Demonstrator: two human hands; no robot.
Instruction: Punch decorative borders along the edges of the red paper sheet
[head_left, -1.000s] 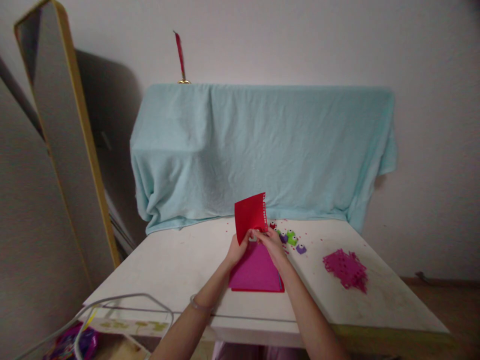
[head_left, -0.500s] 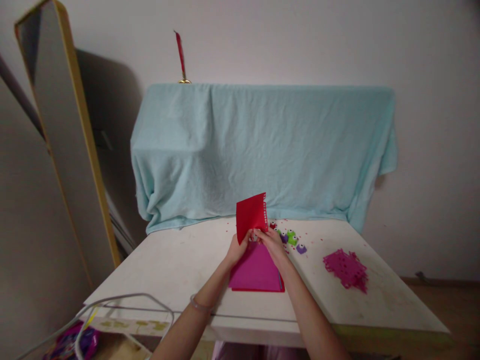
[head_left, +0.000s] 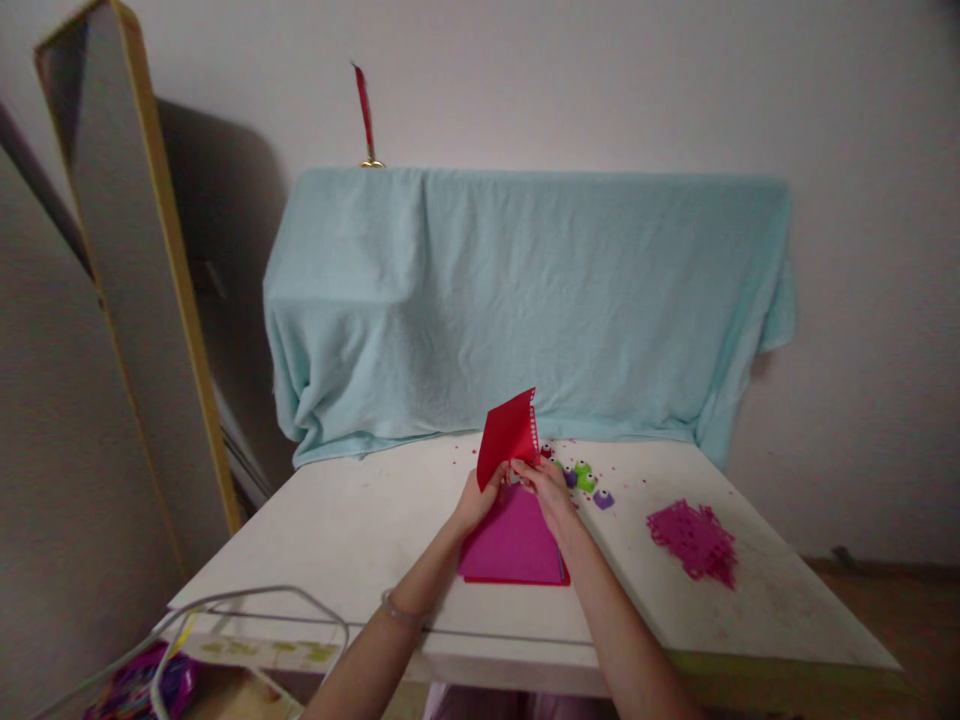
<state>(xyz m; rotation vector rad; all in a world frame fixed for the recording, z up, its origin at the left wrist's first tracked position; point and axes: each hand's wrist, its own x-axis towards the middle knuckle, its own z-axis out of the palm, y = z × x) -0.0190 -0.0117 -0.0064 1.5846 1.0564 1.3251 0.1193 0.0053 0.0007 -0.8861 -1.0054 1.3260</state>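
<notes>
A sheet of red paper point(head_left: 508, 435) stands up tilted above the table, with a row of small holes along its right edge. My left hand point(head_left: 480, 495) is closed on its lower left corner. At the paper's lower right edge, my right hand point(head_left: 546, 488) has its fingers bent and closed. Something small and pale shows between the two hands; fingers hide most of it. Beneath the hands lies a magenta sheet point(head_left: 510, 545) on top of a red one. Just right of my right hand are several small coloured craft punches point(head_left: 586, 481) with white round tops.
A pile of punched magenta paper point(head_left: 694, 540) lies on the white table point(head_left: 360, 530) at the right. Tiny red bits are scattered near the punches. A light blue cloth point(head_left: 525, 290) hangs behind. Grey cable point(head_left: 285, 592) loops over the front left edge.
The red paper has turned and leaned a little to the right, its upper left corner shifting most. Both hands stay near the same place, the fingers moving slightly.
</notes>
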